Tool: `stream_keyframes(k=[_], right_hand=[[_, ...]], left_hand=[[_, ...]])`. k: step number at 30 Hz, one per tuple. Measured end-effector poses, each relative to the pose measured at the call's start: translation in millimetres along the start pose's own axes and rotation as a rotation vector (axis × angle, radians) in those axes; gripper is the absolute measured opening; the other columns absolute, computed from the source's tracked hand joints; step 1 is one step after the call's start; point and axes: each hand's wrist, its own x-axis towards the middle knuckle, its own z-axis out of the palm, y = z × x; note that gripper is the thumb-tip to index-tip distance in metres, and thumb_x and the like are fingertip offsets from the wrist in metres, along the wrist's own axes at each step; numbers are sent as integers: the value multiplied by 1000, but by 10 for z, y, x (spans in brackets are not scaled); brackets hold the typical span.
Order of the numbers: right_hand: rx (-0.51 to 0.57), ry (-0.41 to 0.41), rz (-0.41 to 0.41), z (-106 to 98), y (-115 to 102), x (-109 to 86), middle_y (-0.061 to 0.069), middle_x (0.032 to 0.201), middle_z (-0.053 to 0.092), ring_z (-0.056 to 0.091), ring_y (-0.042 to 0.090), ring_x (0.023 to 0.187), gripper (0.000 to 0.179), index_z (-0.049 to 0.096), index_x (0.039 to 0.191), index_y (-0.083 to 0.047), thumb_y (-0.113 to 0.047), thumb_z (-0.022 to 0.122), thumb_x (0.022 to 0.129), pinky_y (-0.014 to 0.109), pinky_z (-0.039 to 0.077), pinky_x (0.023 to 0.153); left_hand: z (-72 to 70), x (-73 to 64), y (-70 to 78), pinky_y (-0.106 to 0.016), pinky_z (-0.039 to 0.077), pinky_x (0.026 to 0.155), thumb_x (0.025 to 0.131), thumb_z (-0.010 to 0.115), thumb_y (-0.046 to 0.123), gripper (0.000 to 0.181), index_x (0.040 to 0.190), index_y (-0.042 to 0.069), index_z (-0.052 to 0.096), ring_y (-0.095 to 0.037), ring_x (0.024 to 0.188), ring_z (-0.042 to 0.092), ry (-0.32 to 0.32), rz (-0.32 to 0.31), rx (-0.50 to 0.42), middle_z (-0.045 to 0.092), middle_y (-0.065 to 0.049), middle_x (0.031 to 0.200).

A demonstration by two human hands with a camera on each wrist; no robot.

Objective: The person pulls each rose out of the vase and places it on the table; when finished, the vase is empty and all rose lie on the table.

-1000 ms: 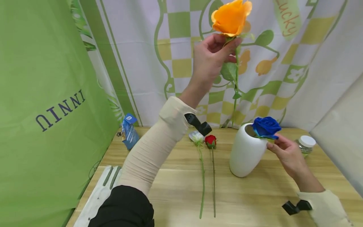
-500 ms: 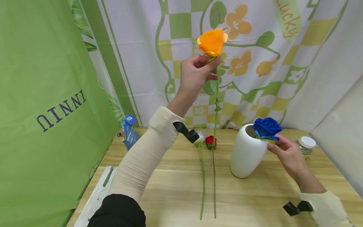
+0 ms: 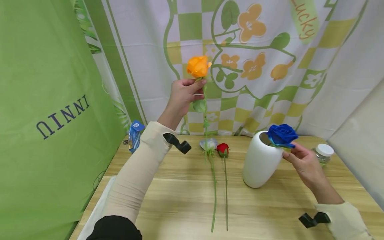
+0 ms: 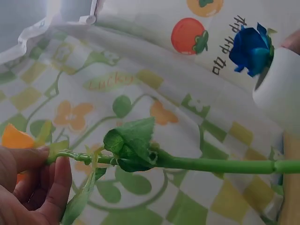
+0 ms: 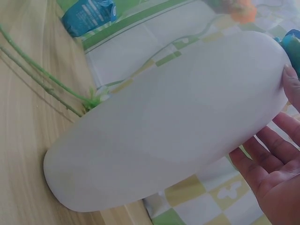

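My left hand [image 3: 184,95] pinches the stem of an orange rose [image 3: 198,66] just under the bloom. The rose hangs upright in the air, its green stem [image 4: 215,164] bearing leaves and its lower end passing in front of a white flower [image 3: 208,144]. My right hand [image 3: 310,166] holds the upper side of a white vase [image 3: 259,166], thumb near the rim and fingers against the wall. From the vase's mouth a blue rose [image 3: 282,135] leans toward the right hand; its stem is hidden inside. Beside the white flower lies a red rose [image 3: 223,150] on the table.
A wooden table [image 3: 186,206] stands before a patterned curtain [image 3: 144,66]. At its back left is a blue packet [image 3: 135,135], and behind the right hand a jar with a white lid [image 3: 325,150]. A green fabric panel [image 3: 54,166] borders the left side.
My left hand has carried the orange rose left and downward in the head view, from above the vase to above the white flower. The right hand and the vase have stayed in place.
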Motion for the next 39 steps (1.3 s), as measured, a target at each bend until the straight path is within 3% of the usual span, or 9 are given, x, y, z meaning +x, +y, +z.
stream_keyframes(k=[5, 11, 19, 26, 29, 39], right_hand=[[6, 1, 0, 3, 4, 0, -8, 97, 76, 68, 0, 87, 31, 72, 116, -16, 5, 60, 96, 12, 57, 81], [16, 2, 12, -5, 2, -8, -8, 97, 75, 68, 1, 87, 29, 72, 116, -16, 2, 61, 96, 12, 57, 82], [33, 3, 18, -1, -5, -26, -9, 99, 75, 68, 0, 89, 30, 72, 114, -16, 4, 57, 97, 12, 57, 82], [28, 12, 26, -5, -8, -28, -8, 96, 75, 68, 0, 87, 27, 72, 113, -17, 1, 62, 96, 11, 57, 81], [16, 17, 32, -6, -13, -24, -9, 95, 75, 68, 0, 86, 28, 73, 113, -18, 2, 62, 96, 11, 57, 81], [-38, 15, 35, -4, -23, -8, -11, 93, 75, 68, -2, 84, 35, 72, 113, -21, 6, 56, 98, 9, 56, 79]], left_hand=[[-181, 0, -158, -23, 61, 55, 86, 78, 7, 17, 78, 4, 63, -13, 55, 62, 62, -84, 48, 65, -3, 66], [-332, 25, -518, -24, 61, 53, 87, 76, 5, 25, 77, 5, 54, -12, 51, 62, 99, -210, 131, 63, -3, 63], [-517, -16, -907, -25, 63, 59, 89, 74, 7, 19, 96, 2, 58, -12, 56, 65, 100, -373, 267, 66, -5, 73], [-674, -112, -1420, -27, 64, 60, 89, 75, 6, 21, 78, 6, 56, -12, 54, 66, 119, -440, 321, 68, -5, 71], [-721, -163, -1617, -26, 63, 56, 88, 75, 5, 18, 79, 5, 58, -12, 52, 65, 132, -486, 332, 67, -7, 69], [-840, -256, -1890, -24, 61, 54, 87, 74, 2, 12, 81, 1, 63, -11, 51, 63, 190, -513, 353, 66, -6, 67]])
